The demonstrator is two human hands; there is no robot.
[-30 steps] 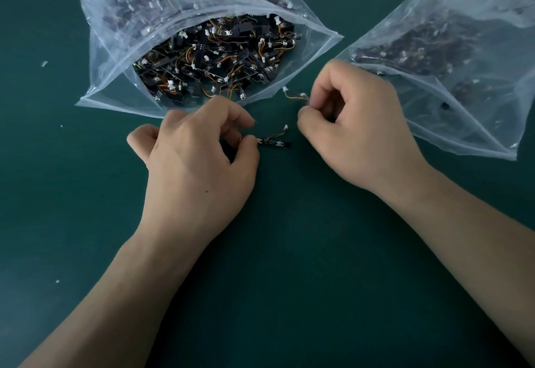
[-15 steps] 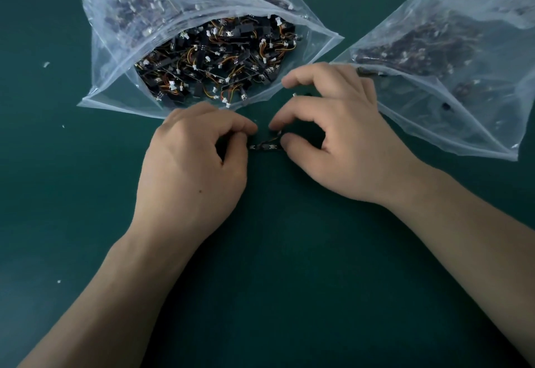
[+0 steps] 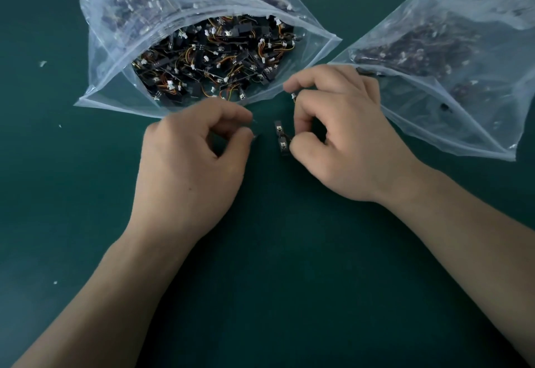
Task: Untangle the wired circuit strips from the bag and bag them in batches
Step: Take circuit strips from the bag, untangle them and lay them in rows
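Spreading under everything is the dark green table (image 3: pixel 260 295); on it at upper left a large clear bag (image 3: pixel 110 89) lies open-mouthed, packed with tangled circuit strips (image 3: pixel 208 60), and a second clear bag (image 3: pixel 463 113) of dark parts lies at upper right. Between the bags the left hand (image 3: pixel 188 170) is curled, too blurred to tell whether it grips anything. The right hand (image 3: pixel 347 142) pinches the loose strips (image 3: pixel 282 139) between thumb and forefinger, a white connector (image 3: pixel 293 95) showing by its fingers.
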